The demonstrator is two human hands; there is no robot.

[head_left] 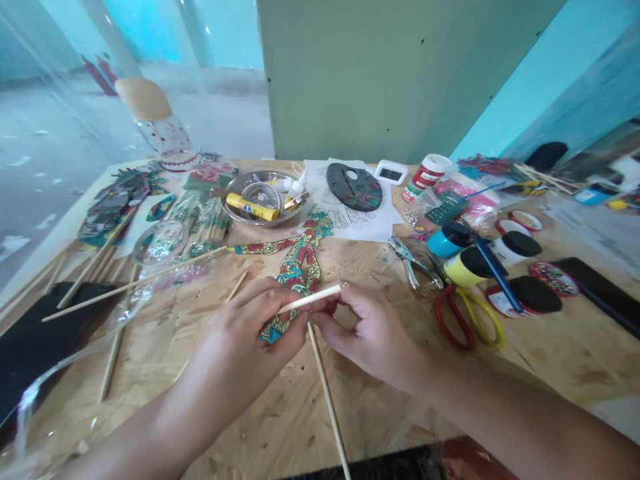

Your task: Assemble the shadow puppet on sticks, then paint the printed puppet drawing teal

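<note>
A colourful patterned cut-out figure (299,261) lies on the wooden table, its lower part behind my hands. My left hand (250,330) has its thumb and fingers closed round a short pale stick (310,299) that slants up to the right. My right hand (367,327) pinches at the stick's right end, thumb and forefinger near my left thumb. Just below the fingertips, a longer thin wooden stick (327,400) runs down towards the table's front edge. Another thin stick (135,283) reaches from the figure's outstretched arm to the left.
To the left are bundled sticks, a tape roll (163,241) and a lidded glass jar (167,137). A metal bowl (233,213) with glue stands behind. On the right are a hole punch (413,263), scissors (470,317) and paint jars (467,267). A dark palette (350,190) rests on papers.
</note>
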